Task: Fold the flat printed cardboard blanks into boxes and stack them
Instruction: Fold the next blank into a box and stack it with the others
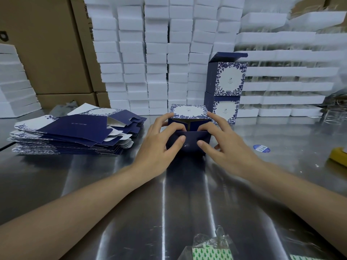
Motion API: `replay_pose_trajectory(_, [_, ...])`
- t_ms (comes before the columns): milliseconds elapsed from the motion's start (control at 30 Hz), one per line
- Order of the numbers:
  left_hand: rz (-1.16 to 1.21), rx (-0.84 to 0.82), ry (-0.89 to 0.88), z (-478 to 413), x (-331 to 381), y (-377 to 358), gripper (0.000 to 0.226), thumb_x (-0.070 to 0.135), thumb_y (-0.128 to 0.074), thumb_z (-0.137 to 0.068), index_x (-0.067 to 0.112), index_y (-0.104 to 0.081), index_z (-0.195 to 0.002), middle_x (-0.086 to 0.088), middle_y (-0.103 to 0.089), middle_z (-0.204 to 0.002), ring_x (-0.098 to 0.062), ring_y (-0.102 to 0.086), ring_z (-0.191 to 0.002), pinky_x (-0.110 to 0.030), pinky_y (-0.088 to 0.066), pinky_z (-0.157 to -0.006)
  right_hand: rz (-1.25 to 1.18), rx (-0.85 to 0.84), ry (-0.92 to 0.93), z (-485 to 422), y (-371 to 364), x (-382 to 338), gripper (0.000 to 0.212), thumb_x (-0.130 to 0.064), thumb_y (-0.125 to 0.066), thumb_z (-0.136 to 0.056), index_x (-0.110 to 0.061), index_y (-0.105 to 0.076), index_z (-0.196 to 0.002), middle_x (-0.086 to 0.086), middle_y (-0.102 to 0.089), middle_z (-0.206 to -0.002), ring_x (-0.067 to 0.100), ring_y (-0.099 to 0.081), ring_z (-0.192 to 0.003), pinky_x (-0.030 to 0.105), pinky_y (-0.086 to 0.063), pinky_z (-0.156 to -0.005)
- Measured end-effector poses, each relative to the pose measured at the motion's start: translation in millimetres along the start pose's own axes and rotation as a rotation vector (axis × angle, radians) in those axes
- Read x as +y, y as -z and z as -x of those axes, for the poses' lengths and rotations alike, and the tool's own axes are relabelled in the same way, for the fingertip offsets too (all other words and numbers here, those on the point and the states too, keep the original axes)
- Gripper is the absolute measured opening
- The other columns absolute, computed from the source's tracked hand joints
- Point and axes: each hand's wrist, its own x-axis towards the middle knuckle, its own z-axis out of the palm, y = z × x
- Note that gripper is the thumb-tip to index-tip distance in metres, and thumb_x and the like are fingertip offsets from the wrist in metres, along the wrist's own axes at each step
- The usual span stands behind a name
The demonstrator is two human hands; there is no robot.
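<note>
The box was held at the middle of the steel bench, its floral white panel turned up and its open end turned toward the camera. It was gripped from both sides. The left hand was curled round the left side: its index finger was stretched to the far top edge, its middle fingers were bent into the opening, and its thumb was pressed on the dark blue front flap. The right hand was set in mirror fashion on the right side, index finger laid along the far top corner, bent fingers tucked at the opening, thumb pressed on the same flap beside the small logo. Two inner side flaps were seen folded inward behind the fingers. Both bare forearms were stretched forward from the lower corners and were brought together at the box; whether they touched the bench could not be told. A fanned pile of flat blanks was lying on the bench to the left, well apart from the hands. A stack of two finished boxes was standing just behind and to the right of the held box, the upper one with its lid flap raised. White foam blocks were piled behind, with brown cartons at the left, and a blue sticker was lying on the bench to the right.
</note>
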Motion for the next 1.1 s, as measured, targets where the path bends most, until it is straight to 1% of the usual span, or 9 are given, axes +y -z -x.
replay_pose_trajectory(67, [0.000, -0.003, 0.003, 0, 1, 1, 0.017, 0.045, -0.057, -0.099, 0.045, -0.061, -0.116, 0.020, -0.034, -0.156, -0.005, -0.041, -0.141, -0.011, -0.031, -0.104, 0.004, -0.002, -0.003, 0, 0, 0, 0.025, -0.050, -0.057, -0.100, -0.046, -0.052, -0.125, -0.015, -0.017, -0.170, 0.012, -0.057, -0.127, 0.047, -0.057, -0.092])
replay_pose_trajectory(100, [0.000, -0.003, 0.002, 0, 2, 1, 0.017, 0.044, -0.057, -0.099, 0.044, -0.061, -0.116, 0.020, -0.034, -0.156, -0.006, -0.041, -0.141, -0.012, -0.032, -0.105, 0.004, -0.004, -0.005, 0, 0, -1, 0.026, -0.050, -0.057, -0.100, -0.046, -0.052, -0.125, -0.015, -0.017, -0.170, 0.012, -0.058, -0.126, 0.047, -0.057, -0.091])
replay_pose_trajectory(200, [-0.006, -0.001, -0.003, 1, 3, 1, 0.017, 0.041, -0.059, -0.100, 0.042, -0.062, -0.116, 0.018, -0.035, -0.157, -0.008, -0.041, -0.142, -0.031, -0.036, -0.113, -0.003, -0.013, -0.011, 0, 0, -1, 0.026, -0.050, -0.057, -0.100, -0.046, -0.052, -0.125, -0.016, -0.016, -0.169, 0.012, -0.058, -0.126, 0.048, -0.057, -0.091])
replay_pose_trajectory(367, [-0.026, -0.017, -0.010, 2, 5, 3, 0.021, 0.031, -0.064, -0.101, 0.039, -0.060, -0.120, 0.016, -0.033, -0.159, -0.011, -0.039, -0.143, -0.033, -0.036, -0.111, -0.001, -0.037, -0.018, 0, 2, -3, 0.028, -0.046, -0.060, -0.100, -0.043, -0.052, -0.126, -0.015, -0.015, -0.170, 0.014, -0.057, -0.127, 0.048, -0.057, -0.091])
replay_pose_trajectory(400, [-0.031, -0.020, -0.012, 2, 6, 3, 0.022, 0.030, -0.064, -0.101, 0.039, -0.060, -0.120, 0.016, -0.033, -0.159, -0.012, -0.039, -0.143, -0.033, -0.036, -0.111, 0.003, -0.044, -0.021, 0, 3, -3, 0.029, -0.045, -0.061, -0.100, -0.043, -0.052, -0.127, -0.015, -0.015, -0.170, 0.014, -0.058, -0.125, 0.048, -0.057, -0.091])
replay_pose_trajectory(533, [-0.067, -0.042, -0.017, 3, 7, 4, 0.030, 0.024, -0.066, -0.098, 0.036, -0.058, -0.124, 0.013, -0.031, -0.161, -0.015, -0.038, -0.143, -0.033, -0.034, -0.110, 0.020, -0.081, -0.045, 0, 6, -5, 0.031, -0.043, -0.064, -0.100, -0.042, -0.051, -0.128, -0.015, -0.012, -0.171, 0.012, -0.060, -0.101, 0.046, -0.056, -0.089])
replay_pose_trajectory(800, [-0.113, -0.071, -0.029, 3, 7, 5, 0.038, 0.022, -0.069, -0.095, 0.036, -0.054, -0.128, 0.011, -0.026, -0.163, -0.019, -0.038, -0.145, -0.037, -0.038, -0.110, 0.018, -0.130, -0.038, 0, 9, -4, 0.034, -0.040, -0.066, -0.100, -0.041, -0.048, -0.129, -0.019, -0.007, -0.170, 0.022, -0.065, -0.111, 0.048, -0.057, -0.087])
replay_pose_trajectory(967, [-0.124, -0.088, -0.024, 3, 9, 6, 0.041, 0.022, -0.069, -0.094, 0.035, -0.053, -0.130, 0.011, -0.024, -0.165, -0.022, -0.039, -0.144, -0.044, -0.043, -0.109, 0.015, -0.143, -0.027, -1, 10, -3, 0.036, -0.039, -0.066, -0.099, -0.041, -0.046, -0.129, -0.019, -0.005, -0.170, 0.018, -0.068, -0.104, 0.046, -0.058, -0.085])
replay_pose_trajectory(1100, [-0.133, -0.094, -0.019, 3, 11, 7, 0.042, 0.021, -0.070, -0.094, 0.033, -0.052, -0.130, 0.009, -0.023, -0.166, -0.024, -0.038, -0.145, -0.048, -0.044, -0.110, 0.021, -0.146, -0.015, -1, 10, -3, 0.037, -0.039, -0.067, -0.098, -0.041, -0.046, -0.129, -0.018, -0.006, -0.170, 0.021, -0.065, -0.114, 0.045, -0.059, -0.084])
